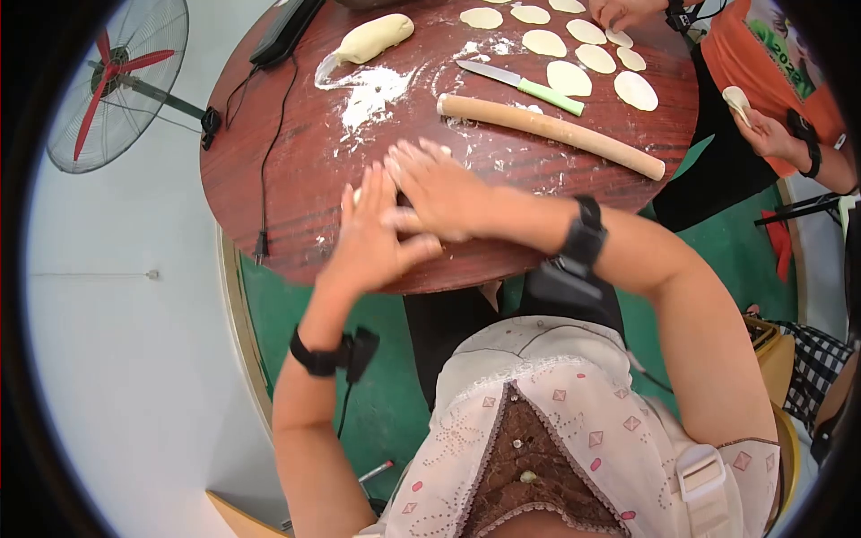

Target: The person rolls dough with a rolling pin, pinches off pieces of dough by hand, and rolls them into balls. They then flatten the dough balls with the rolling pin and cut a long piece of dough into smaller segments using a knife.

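My left hand [372,238] and my right hand [439,193] lie flat, side by side and overlapping, near the front edge of the round wooden table [269,152]. Both press palm-down on a piece of dough that is almost wholly hidden beneath them; only a pale bit shows at my left fingertips. Fingers of both hands are spread and dusted with flour. A long wooden rolling pin [552,130] lies just beyond my right hand.
A dough lump [375,39], spilled flour [368,90], a green-handled knife [520,85] and several rolled dough discs [592,58] are on the table. Another person's hand [762,130] at right holds a wrapper. A black device with cable [287,31] and a fan [117,85] are at left.
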`<action>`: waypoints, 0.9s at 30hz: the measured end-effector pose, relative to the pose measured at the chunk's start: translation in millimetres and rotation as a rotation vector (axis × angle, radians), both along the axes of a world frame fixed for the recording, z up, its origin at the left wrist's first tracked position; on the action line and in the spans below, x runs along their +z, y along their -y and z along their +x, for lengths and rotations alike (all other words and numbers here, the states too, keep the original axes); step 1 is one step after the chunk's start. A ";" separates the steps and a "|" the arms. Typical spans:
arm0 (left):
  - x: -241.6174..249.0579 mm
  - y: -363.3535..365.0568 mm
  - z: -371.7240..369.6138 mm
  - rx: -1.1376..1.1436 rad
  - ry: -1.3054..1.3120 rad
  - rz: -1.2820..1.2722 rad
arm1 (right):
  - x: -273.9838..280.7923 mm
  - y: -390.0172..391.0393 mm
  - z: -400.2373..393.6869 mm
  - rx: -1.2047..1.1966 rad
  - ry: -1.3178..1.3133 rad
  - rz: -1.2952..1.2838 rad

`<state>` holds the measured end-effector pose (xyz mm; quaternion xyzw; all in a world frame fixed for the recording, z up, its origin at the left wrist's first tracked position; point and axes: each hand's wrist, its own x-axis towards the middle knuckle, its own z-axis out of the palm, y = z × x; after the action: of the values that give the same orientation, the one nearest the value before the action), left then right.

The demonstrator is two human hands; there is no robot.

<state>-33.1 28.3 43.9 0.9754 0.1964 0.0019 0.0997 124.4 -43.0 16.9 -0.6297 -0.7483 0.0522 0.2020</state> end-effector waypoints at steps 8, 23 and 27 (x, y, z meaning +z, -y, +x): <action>-0.3 -103.9 1.1 0.332 0.497 -0.973 | 50.2 -65.2 27.0 -0.083 -0.065 -0.147; 19.6 -59.0 -27.4 0.535 0.687 -0.866 | -18.2 14.2 -43.8 0.159 0.103 0.204; 13.6 -56.5 -36.4 0.500 0.746 -0.864 | -4.9 -52.0 -43.0 0.004 0.138 0.068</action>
<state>-69.6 84.8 57.5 0.7051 0.3537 0.2862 0.5440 81.4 9.0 11.9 -0.6229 -0.7631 -0.0166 0.1711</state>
